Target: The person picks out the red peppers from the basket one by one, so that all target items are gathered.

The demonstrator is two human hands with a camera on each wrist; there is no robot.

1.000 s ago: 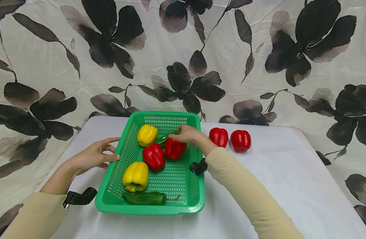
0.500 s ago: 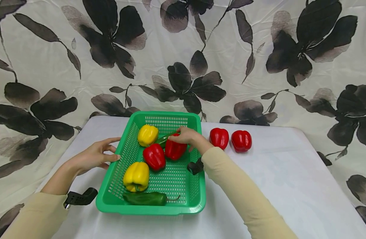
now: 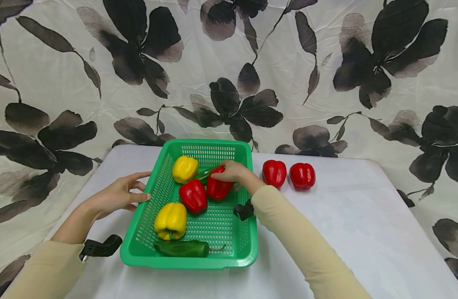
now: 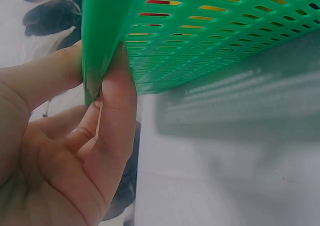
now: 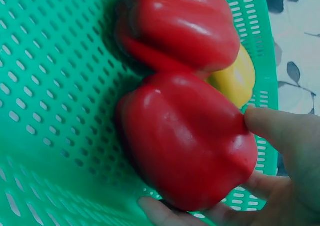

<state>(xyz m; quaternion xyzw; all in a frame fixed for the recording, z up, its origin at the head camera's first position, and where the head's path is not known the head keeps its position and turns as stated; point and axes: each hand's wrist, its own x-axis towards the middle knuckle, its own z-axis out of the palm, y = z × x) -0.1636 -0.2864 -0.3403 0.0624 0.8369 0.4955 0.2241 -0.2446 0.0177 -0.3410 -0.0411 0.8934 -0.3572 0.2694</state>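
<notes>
A green plastic basket (image 3: pixel 191 262) holds several peppers. My left hand (image 3: pixel 120 192) pinches its left rim (image 4: pixel 102 31) between thumb and fingers. Inside the basket, toward the back right, my right hand (image 3: pixel 234 172) grips a red bell pepper (image 5: pixel 190 141), its thumb and fingers spread around one end. Against it lies another red bell pepper (image 3: pixel 193 197). A yellow bell pepper (image 3: pixel 185 169) sits at the back left, a second yellow bell pepper (image 3: pixel 170 221) nearer the front. One long green pepper (image 3: pixel 182 248) lies along the front; another green pepper (image 3: pixel 203 176) is partly hidden behind the red ones.
Two more red bell peppers, a left one (image 3: pixel 274 173) and a right one (image 3: pixel 302 176), stand on the white tabletop (image 3: pixel 348 232) right of the basket. A floral cloth (image 3: pixel 296 83) hangs behind the table. Each wrist wears a small black camera.
My right hand has settled lower around the red bell pepper, with the wrist and forearm shifting slightly left. The left hand, basket and other peppers stay in place.
</notes>
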